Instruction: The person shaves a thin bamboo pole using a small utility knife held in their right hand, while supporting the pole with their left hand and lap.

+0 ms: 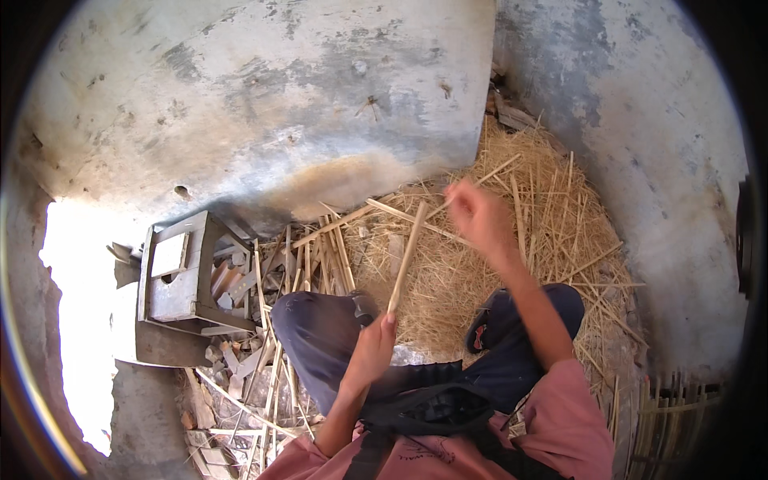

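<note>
Upright in my left hand [374, 348], above my left thigh, stands a split bamboo stick [410, 252]; the fingers are wrapped round its lower end. My right hand [478, 216] is raised over the straw to the right of the stick's top, apart from it. Motion blurs this hand. Its fingers look curled closed, and what they hold, if anything, cannot be made out. A thin pale strip [502, 168] shows just beyond the right hand; whether it is held or lies on the pile is unclear.
Straw-like shavings [552, 208] cover the floor ahead and to the right. Bamboo strips [328, 256] lie at the left, near a wooden box frame [174, 272] and broken rubble [232, 364]. Worn walls [320, 88] close in the space. A slatted bamboo piece [680, 408] stands at lower right.
</note>
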`<move>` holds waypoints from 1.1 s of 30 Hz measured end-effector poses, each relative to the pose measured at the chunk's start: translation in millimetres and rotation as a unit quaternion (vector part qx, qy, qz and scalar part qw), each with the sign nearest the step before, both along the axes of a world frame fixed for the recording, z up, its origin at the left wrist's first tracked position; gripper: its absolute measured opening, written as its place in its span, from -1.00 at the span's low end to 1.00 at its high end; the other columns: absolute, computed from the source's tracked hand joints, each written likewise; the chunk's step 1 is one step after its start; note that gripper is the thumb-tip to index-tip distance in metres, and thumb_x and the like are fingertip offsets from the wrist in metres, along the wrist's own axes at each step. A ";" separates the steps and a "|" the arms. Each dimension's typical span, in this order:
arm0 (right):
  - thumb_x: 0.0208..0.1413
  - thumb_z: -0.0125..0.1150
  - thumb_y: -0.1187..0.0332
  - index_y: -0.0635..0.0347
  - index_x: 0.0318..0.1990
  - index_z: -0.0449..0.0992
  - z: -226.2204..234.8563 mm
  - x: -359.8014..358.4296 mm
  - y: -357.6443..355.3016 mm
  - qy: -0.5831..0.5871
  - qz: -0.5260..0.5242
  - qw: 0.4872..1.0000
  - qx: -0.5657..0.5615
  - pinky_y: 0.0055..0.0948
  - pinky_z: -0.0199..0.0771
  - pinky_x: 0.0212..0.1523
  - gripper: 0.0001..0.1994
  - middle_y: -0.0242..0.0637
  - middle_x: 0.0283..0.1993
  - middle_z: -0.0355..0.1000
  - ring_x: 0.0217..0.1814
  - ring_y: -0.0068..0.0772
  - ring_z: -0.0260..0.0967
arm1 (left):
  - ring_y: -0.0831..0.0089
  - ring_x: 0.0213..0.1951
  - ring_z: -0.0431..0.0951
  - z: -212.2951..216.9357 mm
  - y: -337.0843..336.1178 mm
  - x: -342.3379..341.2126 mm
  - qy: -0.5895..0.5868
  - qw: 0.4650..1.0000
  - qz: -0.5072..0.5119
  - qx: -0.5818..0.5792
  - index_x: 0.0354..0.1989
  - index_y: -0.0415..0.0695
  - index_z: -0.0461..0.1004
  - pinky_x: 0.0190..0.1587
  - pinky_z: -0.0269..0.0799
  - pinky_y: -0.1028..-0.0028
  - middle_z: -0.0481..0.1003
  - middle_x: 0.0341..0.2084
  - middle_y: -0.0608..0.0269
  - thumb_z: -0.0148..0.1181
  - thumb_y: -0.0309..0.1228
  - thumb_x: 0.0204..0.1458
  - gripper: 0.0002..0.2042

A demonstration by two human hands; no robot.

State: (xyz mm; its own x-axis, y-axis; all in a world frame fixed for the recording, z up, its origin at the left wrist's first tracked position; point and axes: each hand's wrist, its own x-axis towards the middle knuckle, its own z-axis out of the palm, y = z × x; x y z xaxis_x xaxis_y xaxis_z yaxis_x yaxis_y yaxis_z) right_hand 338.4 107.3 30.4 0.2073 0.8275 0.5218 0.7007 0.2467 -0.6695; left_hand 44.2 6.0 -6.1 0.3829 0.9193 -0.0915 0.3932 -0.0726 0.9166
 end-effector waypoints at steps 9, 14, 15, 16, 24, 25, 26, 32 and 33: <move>0.41 0.25 0.07 0.08 0.03 0.51 -3.6 46.0 2.3 0.123 0.017 0.987 -0.098 -0.39 0.32 -0.36 -0.70 -0.39 -0.38 0.55 -0.42 -0.53 0.40 | 0.70 -0.64 0.07 -5.0 12.9 -21.9 -0.187 0.937 -0.063 -0.288 -0.28 -0.05 0.27 -0.63 0.01 0.57 0.09 -0.60 0.54 -0.30 0.05 0.57 -0.53; 0.49 0.19 0.20 0.23 0.36 0.48 1.3 12.2 -7.1 0.314 0.168 0.916 -0.184 -0.60 0.01 -0.59 -0.57 -0.54 -0.42 0.34 -0.62 -0.76 0.07 | 0.71 -0.63 0.04 2.5 26.7 -17.5 -0.286 0.871 -0.129 -0.377 -0.25 -0.03 0.30 -0.59 -0.01 0.58 0.11 -0.58 0.58 -0.29 0.09 0.56 -0.53; 0.46 0.23 0.18 0.22 0.32 0.51 2.1 11.9 -9.4 0.342 0.184 0.904 -0.179 -0.60 0.02 -0.59 -0.58 -0.54 -0.41 0.36 -0.60 -0.77 0.09 | 0.71 -0.64 0.02 3.0 28.3 -15.0 -0.296 0.857 -0.139 -0.398 -0.24 -0.03 0.30 -0.60 -0.03 0.58 0.11 -0.58 0.58 -0.30 0.08 0.57 -0.53; 0.44 0.26 0.17 0.21 0.29 0.54 3.9 10.9 -12.1 0.369 0.200 0.891 -0.173 -0.60 0.04 -0.59 -0.59 -0.54 -0.40 0.38 -0.58 -0.78 0.10 | 0.71 -0.65 0.00 3.2 29.8 -12.3 -0.306 0.843 -0.149 -0.418 -0.24 -0.03 0.30 -0.62 -0.05 0.59 0.10 -0.59 0.59 -0.30 0.08 0.57 -0.53; 0.40 0.31 0.18 0.28 0.05 0.65 7.2 6.2 -16.7 0.416 0.206 0.867 -0.180 -0.59 -0.08 -0.66 -0.68 -0.59 -0.58 0.26 -0.70 -0.80 -0.02 | 0.70 -0.68 0.06 1.4 22.2 -3.6 -0.272 0.849 -0.171 -0.420 -0.05 -0.07 0.41 -0.64 0.01 0.59 0.21 -0.58 0.50 -0.30 0.05 0.57 -0.54; 0.40 0.31 0.19 0.29 0.02 0.65 5.6 7.3 -15.9 0.408 0.199 0.875 -0.167 -0.59 -0.08 -0.66 -0.69 -0.59 -0.59 0.26 -0.71 -0.80 -0.02 | 0.69 -0.67 0.11 2.2 22.0 -4.7 -0.280 0.843 -0.179 -0.423 -0.01 -0.08 0.42 -0.64 0.06 0.59 0.24 -0.57 0.48 -0.30 0.05 0.57 -0.53; 0.40 0.31 0.20 0.30 -0.01 0.65 5.5 7.6 -15.0 0.400 0.193 0.883 -0.154 -0.59 -0.08 -0.66 -0.70 -0.58 -0.59 0.26 -0.71 -0.80 -0.03 | 0.66 -0.61 0.21 6.5 20.3 -3.7 -0.261 0.864 -0.173 -0.394 0.03 -0.09 0.42 -0.58 0.15 0.58 0.30 -0.52 0.44 -0.28 0.04 0.57 -0.54; 0.36 0.31 0.27 0.32 -0.11 0.64 23.5 14.1 -20.4 0.461 0.190 0.859 -0.116 -0.62 -0.09 -0.68 -0.76 -0.57 -0.58 0.28 -0.71 -0.79 -0.02 | 0.46 -0.06 0.59 7.4 12.7 -7.2 -0.225 0.934 -0.179 -0.212 0.31 -0.20 0.38 0.03 0.54 0.40 0.56 -0.11 0.17 -0.01 -0.13 0.53 -0.59; 0.36 0.32 0.27 0.33 -0.11 0.64 24.0 16.9 -20.7 0.462 0.186 0.860 -0.108 -0.62 -0.09 -0.68 -0.76 -0.57 -0.57 0.28 -0.71 -0.79 -0.02 | 0.43 0.04 0.59 11.7 9.0 -7.3 -0.225 0.936 -0.168 -0.214 0.32 -0.23 0.37 0.15 0.52 0.35 0.58 -0.04 0.15 0.05 -0.16 0.51 -0.57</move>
State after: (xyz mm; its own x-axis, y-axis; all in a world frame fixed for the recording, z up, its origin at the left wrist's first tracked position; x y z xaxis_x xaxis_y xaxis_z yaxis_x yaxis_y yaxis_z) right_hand 355.4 86.6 54.4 0.1507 0.9832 0.1032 -0.2556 0.1396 -0.9566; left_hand 36.9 15.0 5.6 0.7319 0.6560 -0.1844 -0.0182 0.2893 0.9571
